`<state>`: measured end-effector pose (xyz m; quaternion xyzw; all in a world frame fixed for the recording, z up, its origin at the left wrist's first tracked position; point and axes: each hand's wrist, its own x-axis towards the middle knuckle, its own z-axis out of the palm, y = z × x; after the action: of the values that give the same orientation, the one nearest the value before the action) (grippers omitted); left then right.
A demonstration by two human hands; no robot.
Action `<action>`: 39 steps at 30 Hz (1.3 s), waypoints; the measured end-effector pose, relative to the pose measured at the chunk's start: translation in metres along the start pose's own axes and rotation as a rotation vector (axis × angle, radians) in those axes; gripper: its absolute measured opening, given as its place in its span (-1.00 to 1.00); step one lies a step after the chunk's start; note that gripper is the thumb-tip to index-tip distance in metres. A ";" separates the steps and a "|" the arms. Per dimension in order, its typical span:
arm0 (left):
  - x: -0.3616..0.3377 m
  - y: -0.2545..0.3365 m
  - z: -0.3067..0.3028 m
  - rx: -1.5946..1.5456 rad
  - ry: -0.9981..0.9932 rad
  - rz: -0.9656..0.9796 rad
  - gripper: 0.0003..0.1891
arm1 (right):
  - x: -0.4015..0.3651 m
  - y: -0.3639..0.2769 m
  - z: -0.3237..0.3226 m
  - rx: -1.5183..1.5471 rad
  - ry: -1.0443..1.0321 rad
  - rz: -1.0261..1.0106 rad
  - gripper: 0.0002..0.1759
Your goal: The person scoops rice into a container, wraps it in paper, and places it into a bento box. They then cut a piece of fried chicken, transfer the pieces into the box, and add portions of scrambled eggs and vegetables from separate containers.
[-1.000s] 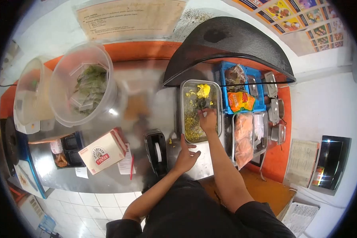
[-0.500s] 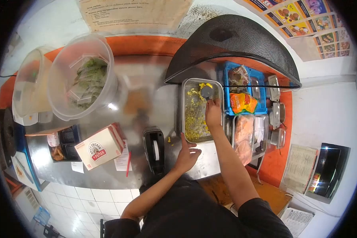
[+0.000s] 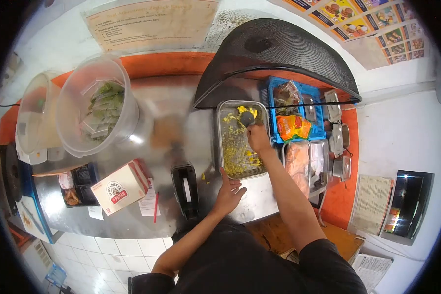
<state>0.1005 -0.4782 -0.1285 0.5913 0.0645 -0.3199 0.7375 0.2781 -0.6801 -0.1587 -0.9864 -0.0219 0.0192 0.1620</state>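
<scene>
A metal tray (image 3: 222, 142) with a mesh-like bottom holds scattered yellow bits (image 3: 237, 157), with brighter pieces near its far end. My right hand (image 3: 258, 136) is closed round the handle of a dark round-headed utensil (image 3: 247, 118), whose head rests among the yellow pieces at the far end. At the tray's near left corner is my left hand (image 3: 229, 196); its fingers are apart, the index finger touching or nearly touching the rim, and nothing is in it. A black holder (image 3: 185, 188) with a white strip inside stands left of that hand.
Behind the tray rises a black mesh cover (image 3: 279, 49). To its right are a blue basket (image 3: 274, 132) with packets and a container of orange-pink food (image 3: 297, 164). Leftward lie a printed carton (image 3: 117, 191), a black food box (image 3: 85, 181) and a tub of greens (image 3: 132, 117).
The view has shifted slightly, moving the scene a little left. My right hand and the utensil have moved slightly nearer within the tray; my left hand remains by the corner.
</scene>
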 end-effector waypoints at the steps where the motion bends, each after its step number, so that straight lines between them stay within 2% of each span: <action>1: 0.000 -0.002 0.000 -0.013 0.001 -0.008 0.23 | -0.004 -0.001 -0.001 0.000 -0.025 -0.034 -0.91; 4: 0.002 -0.009 0.001 -0.104 0.010 0.005 0.21 | -0.027 -0.023 -0.013 0.088 -0.100 -0.038 -0.91; 7: 0.005 -0.009 -0.003 -0.062 0.006 -0.017 0.15 | -0.054 -0.051 -0.040 0.241 -0.192 0.019 -0.90; 9: 0.006 -0.009 -0.005 -0.043 0.003 -0.017 0.14 | -0.069 -0.040 -0.035 0.383 -0.208 0.033 -0.92; 12: 0.002 -0.005 -0.009 -0.074 -0.015 -0.040 0.13 | -0.075 -0.036 -0.045 0.638 -0.248 0.346 -0.92; 13: 0.001 -0.001 -0.009 -0.095 -0.024 -0.050 0.13 | -0.075 -0.024 -0.037 0.667 -0.224 0.327 -0.92; 16: -0.004 0.028 -0.009 -0.085 -0.013 -0.190 0.14 | -0.074 -0.024 -0.021 0.524 -0.036 0.102 -0.89; 19: -0.001 0.016 -0.009 -0.148 -0.002 -0.165 0.13 | -0.083 -0.038 -0.023 0.347 -0.055 -0.153 -0.89; 23: 0.003 0.002 -0.004 -0.226 0.029 -0.095 0.14 | -0.104 -0.053 -0.030 0.283 -0.207 -0.161 -0.92; 26: 0.006 -0.004 -0.003 -0.232 0.036 -0.056 0.15 | -0.116 -0.049 -0.047 0.229 -0.413 -0.175 -0.91; 29: 0.005 -0.004 -0.002 -0.216 0.039 -0.035 0.16 | -0.120 -0.048 -0.064 0.232 -0.519 -0.290 -0.91; 32: 0.004 -0.002 -0.001 -0.176 0.054 -0.040 0.14 | -0.105 -0.031 -0.067 0.322 -0.608 -0.293 -0.93; 36: 0.003 -0.004 -0.001 -0.142 0.086 0.003 0.12 | -0.083 -0.014 -0.070 0.486 -0.681 -0.326 -0.84; 37: 0.002 -0.003 -0.001 -0.137 0.093 0.012 0.12 | -0.078 -0.010 -0.070 0.577 -0.793 -0.198 -0.82; 39: 0.004 -0.007 -0.001 -0.140 0.101 0.005 0.11 | -0.075 -0.004 -0.069 0.653 -0.824 -0.184 -0.80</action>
<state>0.1004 -0.4801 -0.1364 0.5539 0.1221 -0.2827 0.7735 0.2066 -0.7025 -0.0898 -0.7892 -0.1631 0.3966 0.4396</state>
